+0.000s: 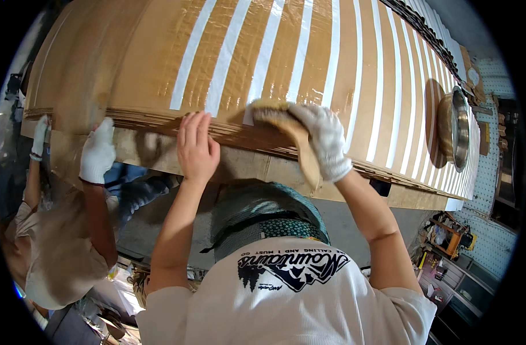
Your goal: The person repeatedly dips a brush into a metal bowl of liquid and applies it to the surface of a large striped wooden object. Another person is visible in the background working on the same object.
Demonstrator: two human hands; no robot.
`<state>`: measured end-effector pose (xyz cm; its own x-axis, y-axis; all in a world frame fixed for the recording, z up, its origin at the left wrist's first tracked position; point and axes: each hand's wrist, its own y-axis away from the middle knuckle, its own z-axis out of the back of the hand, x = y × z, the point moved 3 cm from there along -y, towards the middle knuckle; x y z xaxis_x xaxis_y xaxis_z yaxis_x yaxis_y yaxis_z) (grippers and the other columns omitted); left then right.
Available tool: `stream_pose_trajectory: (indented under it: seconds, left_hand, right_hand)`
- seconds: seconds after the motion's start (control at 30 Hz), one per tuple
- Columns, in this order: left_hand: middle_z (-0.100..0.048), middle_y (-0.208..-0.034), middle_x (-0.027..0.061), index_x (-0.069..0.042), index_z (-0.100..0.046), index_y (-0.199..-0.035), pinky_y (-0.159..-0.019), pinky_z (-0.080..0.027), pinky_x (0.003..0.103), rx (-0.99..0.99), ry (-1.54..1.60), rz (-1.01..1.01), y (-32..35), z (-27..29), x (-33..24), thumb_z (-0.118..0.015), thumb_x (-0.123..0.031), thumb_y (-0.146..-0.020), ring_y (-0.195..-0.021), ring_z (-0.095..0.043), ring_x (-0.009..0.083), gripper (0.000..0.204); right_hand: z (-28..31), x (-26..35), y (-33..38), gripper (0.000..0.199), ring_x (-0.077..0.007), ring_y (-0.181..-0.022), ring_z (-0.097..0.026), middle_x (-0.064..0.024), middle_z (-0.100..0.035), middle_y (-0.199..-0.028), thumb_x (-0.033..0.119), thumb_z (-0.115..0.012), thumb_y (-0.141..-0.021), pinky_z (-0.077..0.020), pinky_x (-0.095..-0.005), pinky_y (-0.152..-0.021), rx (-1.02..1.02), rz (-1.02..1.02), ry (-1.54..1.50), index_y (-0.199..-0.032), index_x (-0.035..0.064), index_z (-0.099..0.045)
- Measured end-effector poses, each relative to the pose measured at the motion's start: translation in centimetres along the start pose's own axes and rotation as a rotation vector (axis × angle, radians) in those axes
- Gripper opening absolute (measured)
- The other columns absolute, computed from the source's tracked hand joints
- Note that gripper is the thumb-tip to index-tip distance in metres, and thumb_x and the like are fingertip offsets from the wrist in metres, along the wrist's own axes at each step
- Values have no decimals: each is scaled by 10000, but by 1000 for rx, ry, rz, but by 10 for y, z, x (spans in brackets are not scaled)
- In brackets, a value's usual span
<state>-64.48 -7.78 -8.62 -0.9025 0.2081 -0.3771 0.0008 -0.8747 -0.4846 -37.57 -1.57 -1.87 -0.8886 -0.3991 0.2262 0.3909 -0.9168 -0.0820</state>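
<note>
One wooden bristle brush [293, 129], slanting, curved handle [307, 163] toward wearer [286, 302], in knit-gloved right hand [326, 140]; left hand [197, 146] flattened on cardboard sheets [148, 69].

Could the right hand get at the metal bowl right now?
Probably yes, with a stretch rightward: nothing visible stands between the gloved right hand and the metal bowl across the striped cardboard sheets. The hand grips a wooden-handled brush, though, so grasping the bowl would likely mean setting that down first.
</note>
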Motion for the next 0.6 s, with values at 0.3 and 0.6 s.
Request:
stream_pose_trajectory:
  seconds: [0.3, 0.6]
  left_hand:
    - [-655, -1238, 138, -2, -680, -1213, -1093, -473, 490, 53, -61, -135, 1, -1, 39, -785, -194, -825, -1198, -601, 338, 445]
    - [-690, -1176, 127, -26, -725, -1140, -1015, -548, 472, 5, -48, -170, 3, -6, 54, -804, -273, -855, -1141, -640, 312, 385]
  right_hand:
    - [-11, -24, -25, 349, -249, -885, -672, -102, -723, -1037, 96, -672, -892, -565, -405, -808, -148, 110, -268, -1237, 137, -707]
    - [26, -54, -117, 441, -201, -959, -700, -126, -716, -1067, 171, -810, -842, -586, -370, -906, 44, -528, -1105, -1178, -64, -649]
